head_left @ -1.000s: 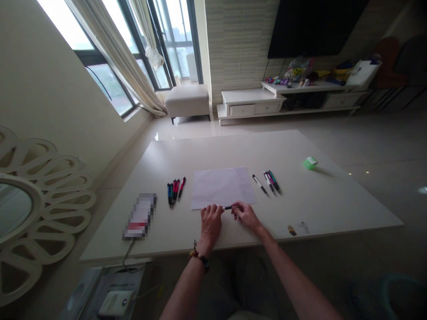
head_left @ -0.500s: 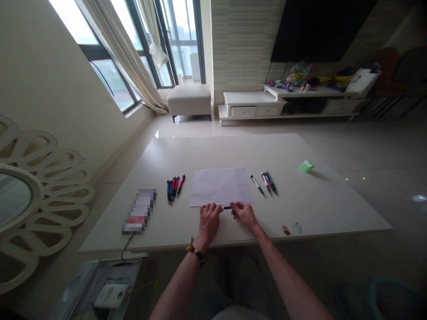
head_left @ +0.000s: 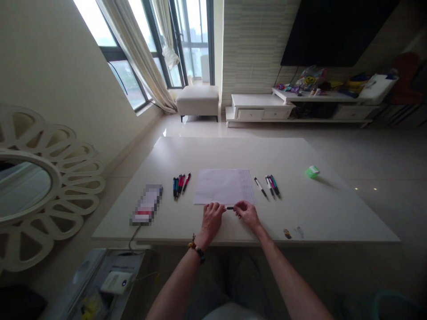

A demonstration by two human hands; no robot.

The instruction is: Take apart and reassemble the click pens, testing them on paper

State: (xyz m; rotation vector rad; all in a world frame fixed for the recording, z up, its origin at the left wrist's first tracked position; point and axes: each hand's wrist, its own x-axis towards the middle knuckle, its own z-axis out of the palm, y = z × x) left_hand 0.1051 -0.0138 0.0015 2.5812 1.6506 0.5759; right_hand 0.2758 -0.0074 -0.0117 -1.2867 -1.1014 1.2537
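Between my two hands, at the near edge of a white sheet of paper (head_left: pixel 220 186), lies a dark-gripped pen (head_left: pixel 230 208) held level. My left hand (head_left: pixel 212 217) has its fingers curled at the pen's left end. At the other end, my right hand (head_left: pixel 247 214) pinches it with thumb and fingers. Most of the pen is hidden by the fingers. Printed or written lines run down the paper's right side. Several coloured pens (head_left: pixel 180 186) lie left of the sheet; on its right are a white-and-black pen (head_left: pixel 261 188) and a small group of pens (head_left: pixel 272 186).
On the white table (head_left: pixel 340 213) are a blurred-out phone (head_left: pixel 147 205) with a cable at left, a green-and-white small box (head_left: pixel 312 172) at right, and two stickers (head_left: pixel 287 234) near the front edge. A round mirror (head_left: pixel 23 191) stands beyond the left side.
The camera view has turned slightly, so the scene sits a little further right. Both hands stay at the pen in nearly the same place on the table.
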